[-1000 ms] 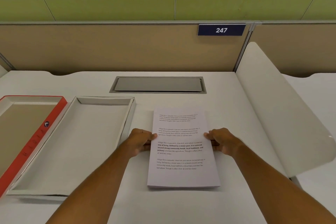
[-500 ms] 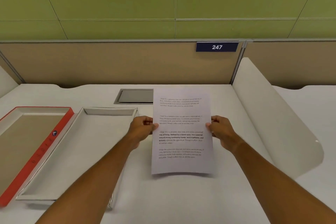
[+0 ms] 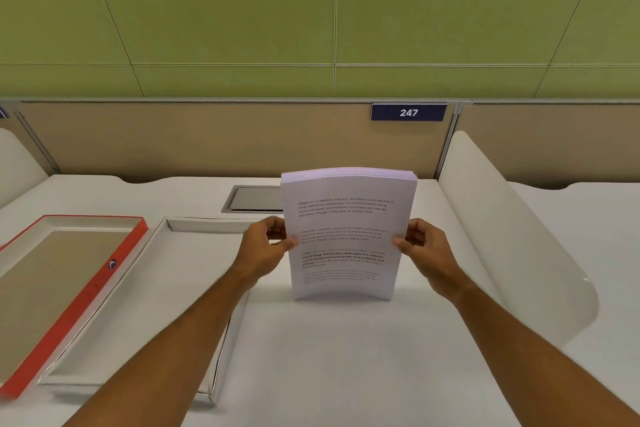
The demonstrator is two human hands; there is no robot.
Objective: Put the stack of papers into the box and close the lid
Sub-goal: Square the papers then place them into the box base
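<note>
- The stack of papers [image 3: 348,236] stands upright at the centre of the frame, printed face toward the camera, with its lower edge resting on or just above the white desk [image 3: 346,357]; contact cannot be confirmed.
- The sheets bow slightly, and the top edge shows the thickness of the stack.
- The left hand [image 3: 266,248] is clamped on the left edge of the stack at mid-height, thumb on the printed face, fingers behind.
- The right hand [image 3: 424,246] is clamped on the right edge at the same height, thumb in front, fingers behind.
- The box [image 3: 114,305], a shallow white tray, lies open on the desk at the lower left of the frame, just beside the left forearm; its far right corner is hidden behind the left hand.
- The lid [image 3: 74,312], with a red rim, lies inside-up at the far left of the frame, touching or just beside the box.
- A grey recessed panel [image 3: 256,199] sits in the desk behind the stack, partly hidden by it.
- A blue plate marked 247 [image 3: 408,112] is fixed to the tan partition [image 3: 207,139] in the upper right of centre.
- A curved white divider [image 3: 512,229] rises at the right of the frame.
</note>
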